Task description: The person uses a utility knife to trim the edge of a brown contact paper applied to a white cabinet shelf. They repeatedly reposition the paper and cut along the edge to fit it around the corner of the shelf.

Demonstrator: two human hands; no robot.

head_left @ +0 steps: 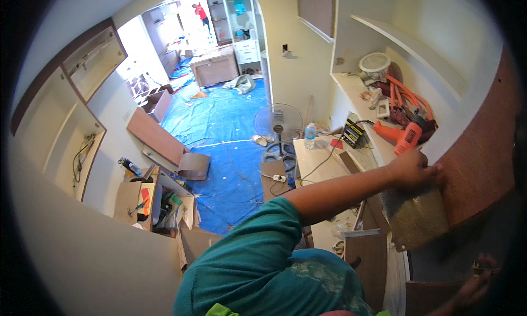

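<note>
My left arm, in a teal sleeve, reaches across to the right. At its end, my left hand (410, 170) is closed at the upper edge of a flat, glossy brownish sheet (418, 220), in front of a reddish-brown panel (477, 162). Just beyond that hand an orange drill (409, 137) with a black chuck lies on the ledge. Low at the right, in shadow, my right hand (475, 283) has its fingers closed around a small yellowish thing (486, 267), too dim to name.
A black-and-yellow box (352, 133), a water bottle (310, 136), a white bucket (375, 63) and orange hoses (409, 93) stand around the counter. Beyond are a fan (278, 126) and blue sheeting (219, 168) on the floor. Another person (201, 14) works far back. Open cabinets line the left.
</note>
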